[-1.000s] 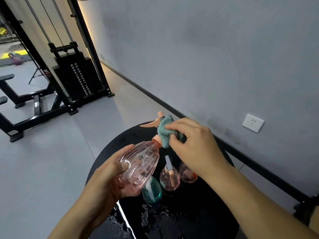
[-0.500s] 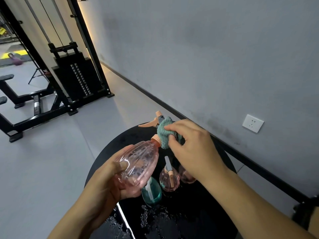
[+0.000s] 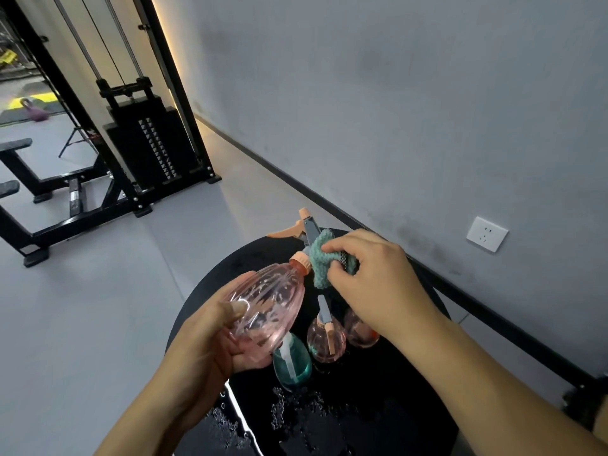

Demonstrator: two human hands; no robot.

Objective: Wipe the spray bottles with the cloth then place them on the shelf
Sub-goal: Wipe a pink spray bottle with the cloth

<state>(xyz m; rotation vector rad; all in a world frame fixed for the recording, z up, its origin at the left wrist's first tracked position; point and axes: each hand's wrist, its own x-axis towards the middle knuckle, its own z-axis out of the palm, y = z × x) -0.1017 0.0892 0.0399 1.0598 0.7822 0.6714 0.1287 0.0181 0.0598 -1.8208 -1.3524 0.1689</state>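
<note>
Black table (image 3: 378,406); cloth (image 3: 324,261) lower on sprayer neck

Clear plastic, fuzzy cloth, glossy wet tabletop

Ribbed glossy pink bottle (image 3: 266,311); nubby teal cloth (image 3: 324,261) pinched between fingertips; black table (image 3: 378,406) shiny, water-beaded.

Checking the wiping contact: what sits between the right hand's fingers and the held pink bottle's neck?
The teal cloth, pinched by the right hand against the pink bottle, per the head view.

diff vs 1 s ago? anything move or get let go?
The right hand slid the teal cloth slightly down the spray head towards the neck of the tilted pink plastic spray bottle. Nothing was taken or released. The left hand still grips the bottle's body; three smaller bottles stay on the round black table.
</note>
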